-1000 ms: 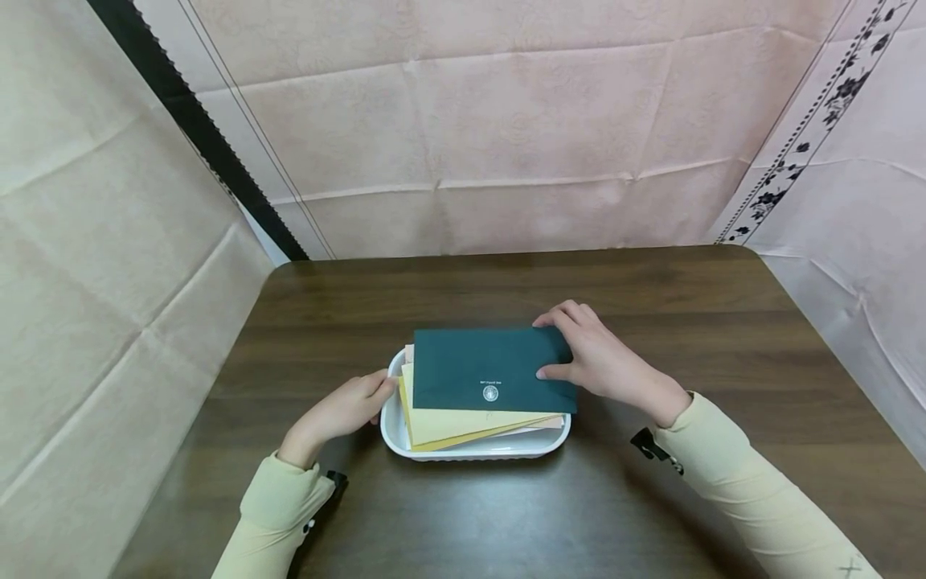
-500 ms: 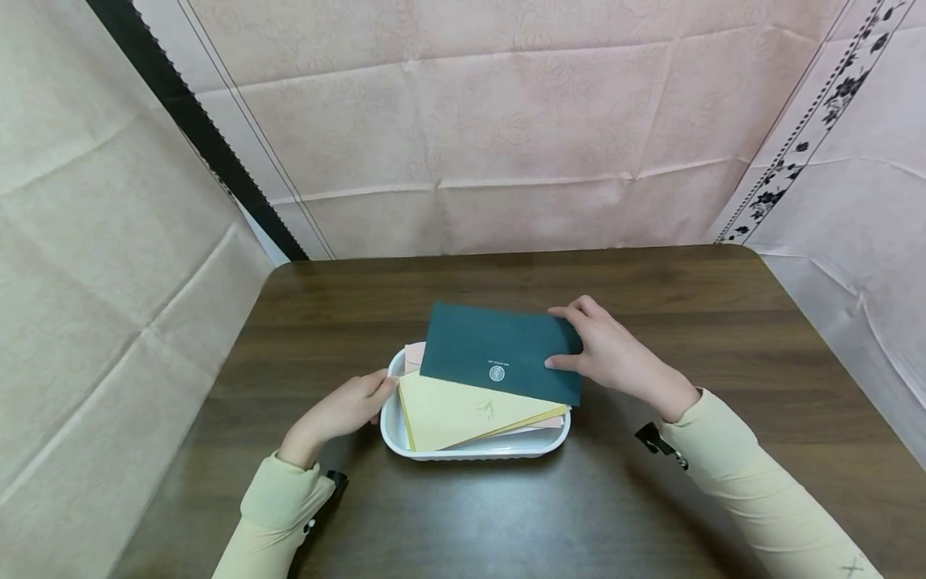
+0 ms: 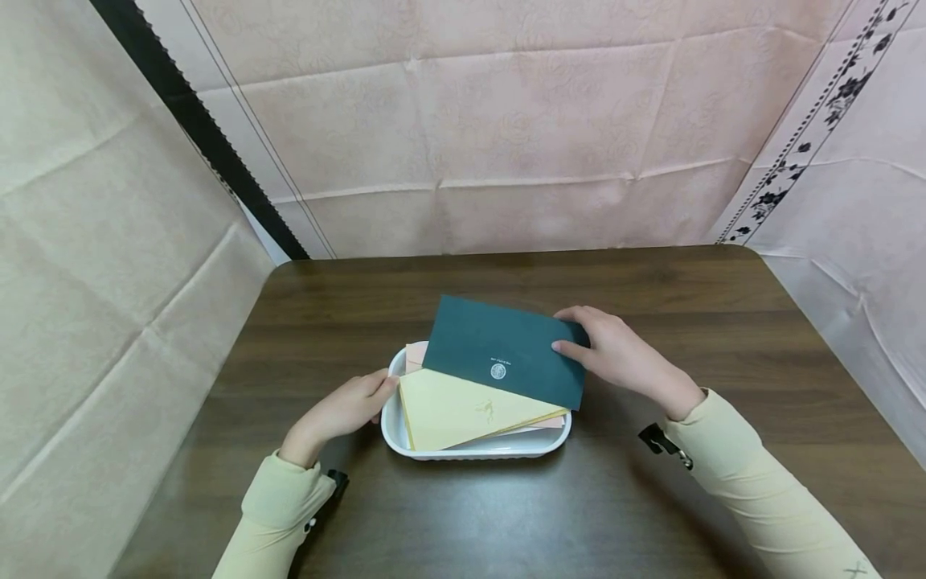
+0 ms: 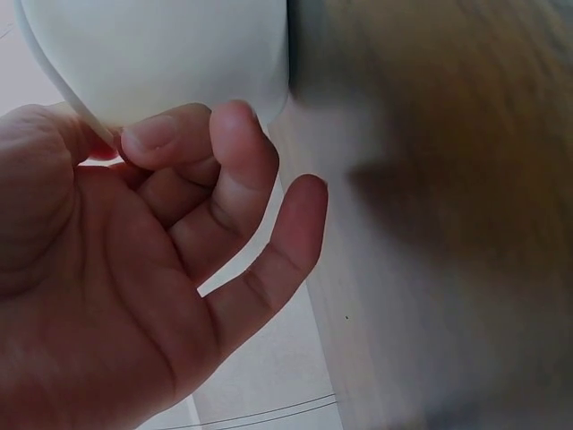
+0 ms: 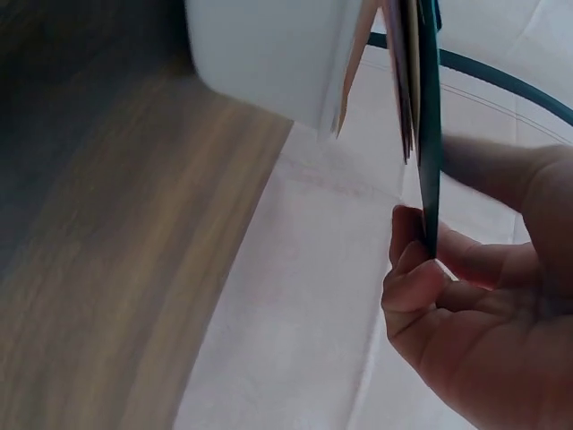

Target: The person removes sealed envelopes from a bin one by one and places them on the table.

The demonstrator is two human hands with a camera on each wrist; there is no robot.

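Observation:
My left hand (image 3: 350, 408) grips the left rim of a white tray (image 3: 477, 455), its thumb over the edge; the left wrist view shows curled fingers (image 4: 246, 161) under that rim. My right hand (image 3: 615, 354) pinches the right end of a dark green envelope (image 3: 499, 342) with a small white round emblem. The green envelope lies tilted across the top of the pile. Below it sit a cream envelope (image 3: 463, 410), a yellow one and pink ones, partly hidden. In the right wrist view the green envelope (image 5: 431, 134) is seen edge-on between thumb and fingers.
The tray stands on a dark wooden table (image 3: 347, 305). Pale cloth (image 3: 535, 145) hangs behind the table's far edge, with further cloth at both sides. Dark straps sit at both cuffs.
The right hand has drawn the green envelope away from me and slightly right, turning it at an angle. More of the cream envelope shows. The left hand and tray have stayed put.

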